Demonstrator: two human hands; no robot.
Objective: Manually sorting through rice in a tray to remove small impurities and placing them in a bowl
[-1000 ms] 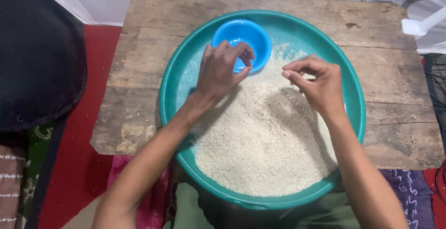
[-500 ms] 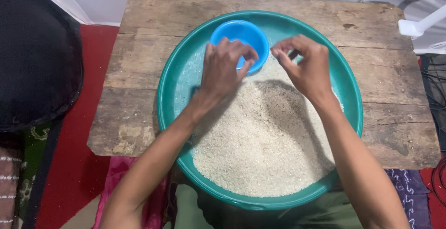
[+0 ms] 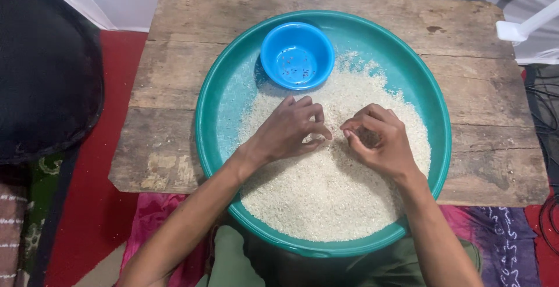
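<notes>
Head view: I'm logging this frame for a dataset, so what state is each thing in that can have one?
Blue bowl: upright, nearly empty, a few dark specks at its bottom, sitting inside the basin.
Teal basin: upright on the table, holding a spread layer of rice.
Rice: loose, heaped toward the near side.
Left hand: fingers curled, resting on the rice.
Right hand: fingers pinched together over the rice.
Wooden table: worn, cracked.

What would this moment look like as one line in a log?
left hand: on rice | right hand: on rice, fingers curled | blue bowl: in green basin, dark specks inside | wooden table
</notes>
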